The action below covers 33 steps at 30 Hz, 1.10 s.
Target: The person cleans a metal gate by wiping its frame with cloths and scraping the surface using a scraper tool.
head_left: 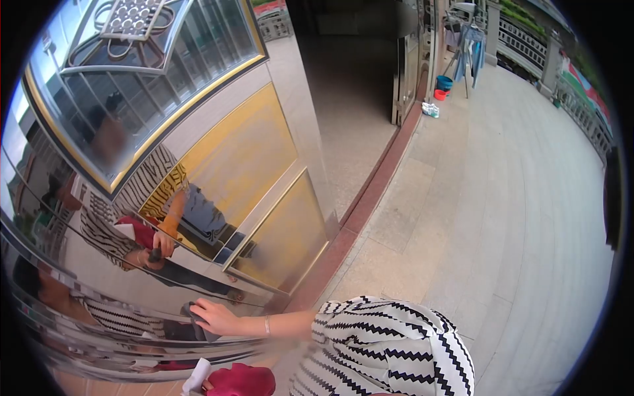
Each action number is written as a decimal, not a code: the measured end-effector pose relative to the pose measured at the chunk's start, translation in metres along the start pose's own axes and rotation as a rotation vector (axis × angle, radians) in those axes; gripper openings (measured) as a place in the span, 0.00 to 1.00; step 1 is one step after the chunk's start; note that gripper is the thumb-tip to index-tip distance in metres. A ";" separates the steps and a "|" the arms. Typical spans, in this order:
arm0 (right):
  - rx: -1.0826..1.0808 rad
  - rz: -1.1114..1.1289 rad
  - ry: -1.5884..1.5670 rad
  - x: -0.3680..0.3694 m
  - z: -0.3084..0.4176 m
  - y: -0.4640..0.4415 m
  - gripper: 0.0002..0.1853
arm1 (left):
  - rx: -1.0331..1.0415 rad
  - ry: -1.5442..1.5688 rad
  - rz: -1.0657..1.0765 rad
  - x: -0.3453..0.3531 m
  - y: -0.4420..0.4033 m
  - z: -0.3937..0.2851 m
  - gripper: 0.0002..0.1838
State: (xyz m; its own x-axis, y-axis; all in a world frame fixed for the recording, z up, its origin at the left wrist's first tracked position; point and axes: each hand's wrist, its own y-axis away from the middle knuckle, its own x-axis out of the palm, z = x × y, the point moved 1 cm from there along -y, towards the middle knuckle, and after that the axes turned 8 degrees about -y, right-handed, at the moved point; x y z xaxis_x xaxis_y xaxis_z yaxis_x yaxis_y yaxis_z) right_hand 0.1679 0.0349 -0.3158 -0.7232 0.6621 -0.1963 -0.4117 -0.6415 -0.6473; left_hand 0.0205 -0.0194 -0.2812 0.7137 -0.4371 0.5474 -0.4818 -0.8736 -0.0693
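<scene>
My right hand (216,317), with a thin bracelet on its wrist, has its fingers closed over a dark object (196,319) against the shiny metal door (231,343). What the dark object is cannot be made out. Low in the view, my left hand (207,384) is mostly hidden by a bunched dark red cloth (243,381) that it holds. Beside that cloth a folded white piece (197,376) sticks up. Polished panels and a yellow-gold panel (244,155) mirror my striped clothes and both arms.
An open doorway (350,99) lies beyond the door, along a reddish sill (376,191). Pale floor tiles (489,198) stretch to a balustrade (581,105). Farther off are white shoes (430,110), a red basin (440,95), a blue bucket (444,83) and hanging clothes (474,49).
</scene>
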 end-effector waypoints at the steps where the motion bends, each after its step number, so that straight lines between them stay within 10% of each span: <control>1: 0.005 0.000 -0.006 0.004 -0.004 0.001 0.23 | -0.012 -0.006 0.012 0.004 -0.006 0.005 0.40; 33: 0.006 0.087 0.071 -0.023 0.004 -0.022 0.22 | 0.113 0.068 -0.127 -0.025 0.033 -0.019 0.38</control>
State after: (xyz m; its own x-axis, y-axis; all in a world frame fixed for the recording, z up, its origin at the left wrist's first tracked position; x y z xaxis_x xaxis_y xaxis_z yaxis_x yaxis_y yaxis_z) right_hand 0.1915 0.0325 -0.2936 -0.7151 0.6298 -0.3033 -0.3527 -0.6997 -0.6213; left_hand -0.0231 -0.0336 -0.2815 0.7275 -0.3099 0.6122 -0.3274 -0.9409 -0.0872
